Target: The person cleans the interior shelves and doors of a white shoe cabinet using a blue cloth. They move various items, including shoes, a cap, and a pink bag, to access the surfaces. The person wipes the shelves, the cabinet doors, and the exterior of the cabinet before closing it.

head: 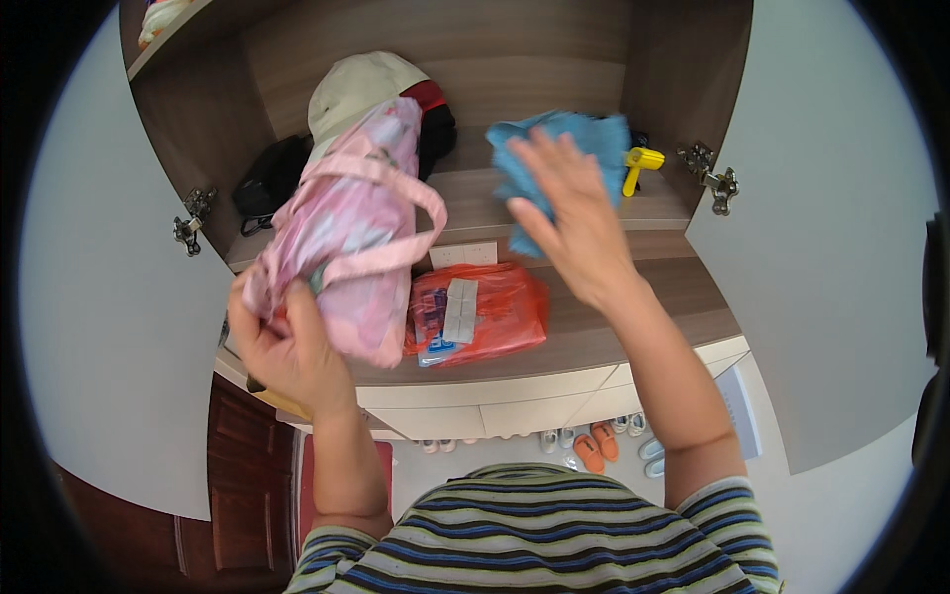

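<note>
My left hand [293,345] pinches the lower left corner of a pink patterned fabric bag [356,223] with a looped strap. The bag is raised in front of the cabinet shelf and partly covers a cream cap [364,85]. My right hand [568,200], slightly blurred, has its fingers spread over a blue cloth [601,137] at the right of the shelf. Whether the palm presses on the cloth cannot be told. A yellow handled object [642,163] lies just right of the cloth. Below, a red plastic bag [505,312] with things inside rests on the lower wooden surface.
Open cabinet doors stand at the left [111,297] and right [809,223], on metal hinges. A black case [271,182] sits at the shelf's left. A wall socket plate [464,255] is behind the red bag. Orange slippers [596,447] and other shoes are on the floor below.
</note>
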A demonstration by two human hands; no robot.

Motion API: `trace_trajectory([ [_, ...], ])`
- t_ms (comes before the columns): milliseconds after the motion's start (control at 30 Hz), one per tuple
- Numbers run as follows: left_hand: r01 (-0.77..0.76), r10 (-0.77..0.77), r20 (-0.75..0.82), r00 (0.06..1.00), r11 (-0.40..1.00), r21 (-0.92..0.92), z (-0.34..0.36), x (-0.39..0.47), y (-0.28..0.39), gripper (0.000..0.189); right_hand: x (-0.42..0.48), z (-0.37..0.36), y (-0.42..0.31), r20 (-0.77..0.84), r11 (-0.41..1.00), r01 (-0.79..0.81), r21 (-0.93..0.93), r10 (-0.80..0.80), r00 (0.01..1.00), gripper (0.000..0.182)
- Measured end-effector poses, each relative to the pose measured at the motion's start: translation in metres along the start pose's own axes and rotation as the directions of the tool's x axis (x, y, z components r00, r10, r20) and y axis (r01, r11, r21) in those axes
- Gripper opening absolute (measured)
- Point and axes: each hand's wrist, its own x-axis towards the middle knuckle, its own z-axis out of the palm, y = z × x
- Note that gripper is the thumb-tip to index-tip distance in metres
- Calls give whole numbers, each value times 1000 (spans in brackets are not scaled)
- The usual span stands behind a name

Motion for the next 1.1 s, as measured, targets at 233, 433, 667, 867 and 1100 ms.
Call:
trace_trajectory([
  [233,8,-8,5,1000,999,-40,-82,-5,-11,23,80,111,113,672,994,-45,-98,100,734,68],
  [433,52,-52,12,999,999,5,-118,-6,-23,24,117,120,76,614,848,-263,-460,517,596,68],
  [667,66,-48,-114,992,986,155,-145,-16,-17,25,44,61,34,549,980,-38,-197,143,823,52],
  [867,-152,160,-8,987,955,256,-209,-25,-17,33,-29,82,5,-239,953,32,-301,-108,965,27],
  [1100,-134,190,-152,970,938,320,-214,-20,-13,34,8,209,-118,-199,981,178,-77,-190,961,46],
])
